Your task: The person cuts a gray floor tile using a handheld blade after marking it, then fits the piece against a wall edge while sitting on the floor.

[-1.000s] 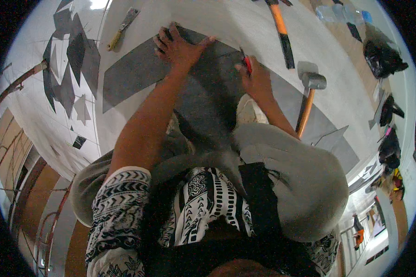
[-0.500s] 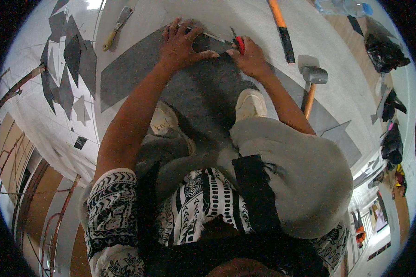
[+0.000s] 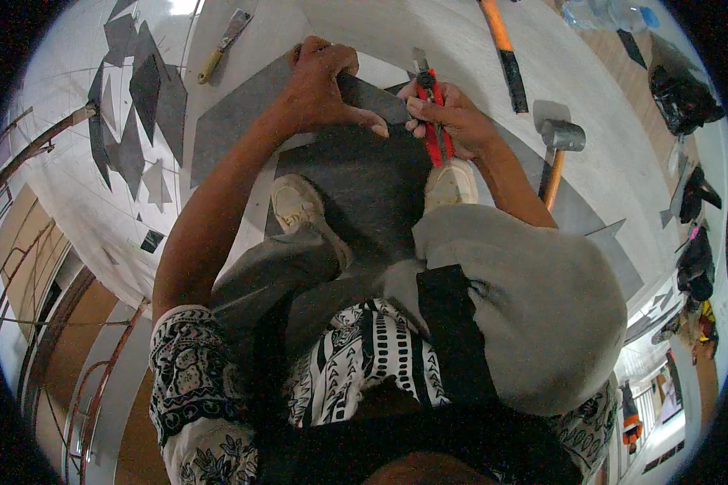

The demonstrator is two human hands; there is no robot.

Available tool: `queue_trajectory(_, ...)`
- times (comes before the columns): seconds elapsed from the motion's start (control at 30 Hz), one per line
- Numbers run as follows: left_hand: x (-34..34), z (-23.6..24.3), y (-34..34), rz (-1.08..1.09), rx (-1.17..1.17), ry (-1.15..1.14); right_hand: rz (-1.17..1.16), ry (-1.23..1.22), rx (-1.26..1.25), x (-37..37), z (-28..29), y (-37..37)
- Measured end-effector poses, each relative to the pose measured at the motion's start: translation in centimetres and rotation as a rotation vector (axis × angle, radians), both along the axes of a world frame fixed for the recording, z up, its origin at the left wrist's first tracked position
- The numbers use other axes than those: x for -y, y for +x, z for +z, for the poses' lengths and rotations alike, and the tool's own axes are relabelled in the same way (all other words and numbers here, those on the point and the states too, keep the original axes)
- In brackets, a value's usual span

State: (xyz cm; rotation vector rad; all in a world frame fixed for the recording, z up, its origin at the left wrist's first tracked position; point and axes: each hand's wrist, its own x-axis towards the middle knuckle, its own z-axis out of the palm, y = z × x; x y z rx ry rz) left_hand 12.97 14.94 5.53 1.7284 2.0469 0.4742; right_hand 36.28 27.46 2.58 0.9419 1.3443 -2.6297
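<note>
The dark grey tile piece (image 3: 372, 98) lies between left hand (image 3: 319, 87) and right hand (image 3: 461, 121), long axis slanting toward the right shoe (image 3: 451, 186). Left grips one end; right, closed around red-handled pliers (image 3: 433, 147), adjoins the other.

black-and-white patterned top (image 3: 352, 368) | grey trousers (image 3: 534, 311) | cream laced shoes (image 3: 298, 204)
</note>
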Motion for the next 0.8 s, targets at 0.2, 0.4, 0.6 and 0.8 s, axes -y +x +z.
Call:
queue_trajectory(0.2,-0.5,2.1,0.0,-0.016,0.005,0.06,-0.17,-0.242,-0.103,0.6,2.6,-0.1)
queue_trajectory(0.4,-2.1,-1.7,0.6,-0.15,-0.149,-0.045,0.152,1.032,0.119,-1.2,1.2,-0.4)
queue_trajectory(0.6,-3.9,-3.4,2.4,-0.112,-0.161,-0.181,0.066,1.368,0.329,0.9,-1.9,-0.3)
queue_trajectory(0.8,-2.7,-8.6,-0.2,0.001,-0.204,-0.02,0.19,1.312,0.564,-2.7,-2.4,6.1)
